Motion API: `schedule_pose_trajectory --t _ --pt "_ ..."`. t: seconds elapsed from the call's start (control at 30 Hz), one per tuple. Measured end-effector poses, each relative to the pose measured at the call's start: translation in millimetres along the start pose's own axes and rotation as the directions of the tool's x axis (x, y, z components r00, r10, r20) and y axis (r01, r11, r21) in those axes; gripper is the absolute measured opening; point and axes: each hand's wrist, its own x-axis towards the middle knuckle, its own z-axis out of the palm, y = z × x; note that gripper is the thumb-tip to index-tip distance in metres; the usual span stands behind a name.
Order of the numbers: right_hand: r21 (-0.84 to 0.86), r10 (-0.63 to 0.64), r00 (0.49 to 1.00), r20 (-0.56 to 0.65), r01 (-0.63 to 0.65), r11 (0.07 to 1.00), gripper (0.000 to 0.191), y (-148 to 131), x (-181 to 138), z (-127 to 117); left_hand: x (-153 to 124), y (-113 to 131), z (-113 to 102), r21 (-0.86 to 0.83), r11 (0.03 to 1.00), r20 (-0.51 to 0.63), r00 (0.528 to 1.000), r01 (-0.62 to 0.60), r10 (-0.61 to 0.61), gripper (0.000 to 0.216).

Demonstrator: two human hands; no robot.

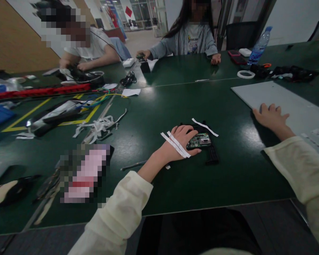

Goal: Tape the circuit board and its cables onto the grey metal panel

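My left hand [179,142] rests on a small black device with an exposed green circuit board [200,140], fingers curled round its left end. Two white tape strips [175,144] lie across the back of that hand. Another white strip [204,126] lies on the table just beyond the device. My right hand [270,117] lies flat with fingers spread, on the edge of a grey board [284,101], holding nothing. Both arms wear cream sleeves.
The dark green table [159,177] holds a pile of white strips [98,125], a thin rod [134,165], coloured cables [95,101], a red rail [39,92], a tape roll [246,74] and a water bottle [259,45]. Two other people sit at the far side.
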Motion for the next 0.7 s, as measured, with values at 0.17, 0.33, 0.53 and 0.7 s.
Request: schedule_pose_trajectory --t 0.17,0.33,0.53,0.7 --pt "-0.003 -0.034 0.999 -0.010 0.034 0.999 0.070 -5.0 -5.3 -1.4 1.6 0.4 -0.3 0.006 1.000 -0.014 1.000 -0.005 0.005 0.063" --pt "-0.025 -0.142 0.989 -0.050 0.141 0.990 0.069 -19.6 -19.4 -1.8 3.8 1.2 -0.3 0.051 0.999 -0.021 1.000 -0.014 0.015 0.060" --pt "-0.064 -0.242 0.969 -0.055 0.238 0.969 0.070 -39.3 -35.5 -4.5 4.2 7.1 1.2 0.119 0.993 -0.042 0.999 0.004 0.001 0.058" --pt "-0.100 -0.311 0.949 -0.048 0.306 0.947 0.070 -52.7 -47.4 -8.3 5.5 9.8 -2.8 0.143 0.990 -0.044 0.999 -0.004 0.011 0.058"
